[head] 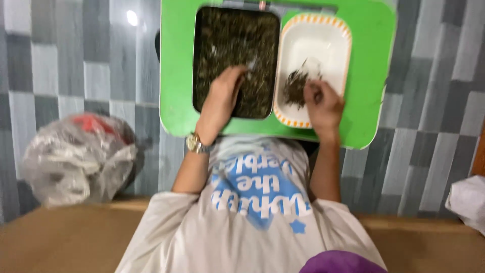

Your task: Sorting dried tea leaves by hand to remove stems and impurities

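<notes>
Under my left hand [222, 96] sits the dark tray [236, 60] of dried leaves, fingers loosely spread on the heap. Right hand [322, 103] pinches bits over the white dish [316, 65] — trays side by side, short reach.

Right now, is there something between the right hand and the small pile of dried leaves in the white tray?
Nothing visible stands between them. The right hand rests over the white tray, its fingertips right at the dark leaf pile. The left hand is apart, in the dark tray on the green table.
</notes>
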